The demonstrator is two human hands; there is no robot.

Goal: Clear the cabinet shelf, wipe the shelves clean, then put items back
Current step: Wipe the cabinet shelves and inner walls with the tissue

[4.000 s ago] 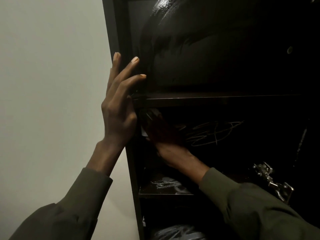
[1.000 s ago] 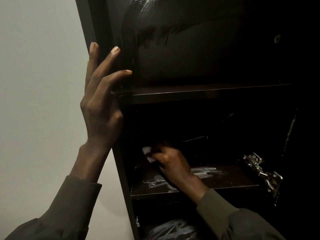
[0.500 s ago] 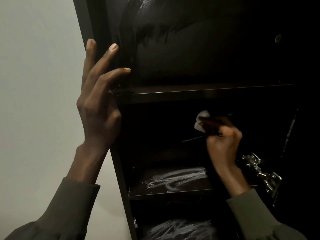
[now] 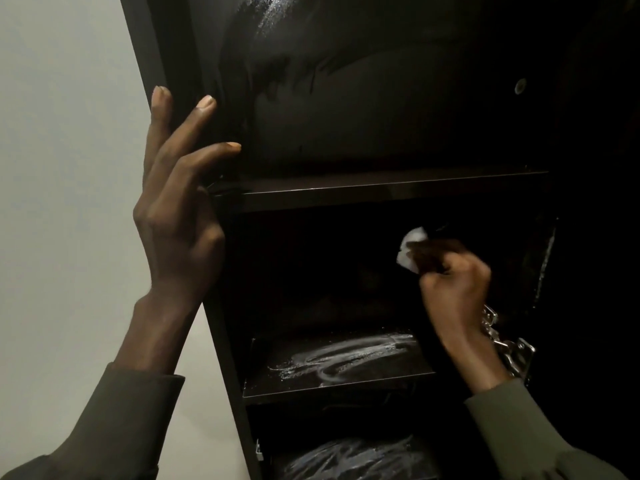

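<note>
A dark cabinet [image 4: 152, 46] stands open in front of me, with an upper shelf [image 4: 398, 194] and a middle shelf [image 4: 339, 362] that shows pale wet wipe streaks. My left hand [image 4: 176, 216] rests against the cabinet's left side panel, fingers spread and straight. My right hand [image 4: 450, 285] is inside the middle compartment near its right wall, gripping a small crumpled white cloth [image 4: 408, 249] that sticks out past the fingers. The back of the compartment is too dark to read.
A metal door hinge [image 4: 509, 348] sits on the right wall just behind my right wrist. A lower shelf [image 4: 353, 459], also streaked, shows at the bottom. A plain pale wall [image 4: 62, 168] fills the left side.
My right hand carried the cloth from the lower left of the middle compartment up and across to its right side. My left hand stayed on the side panel.
</note>
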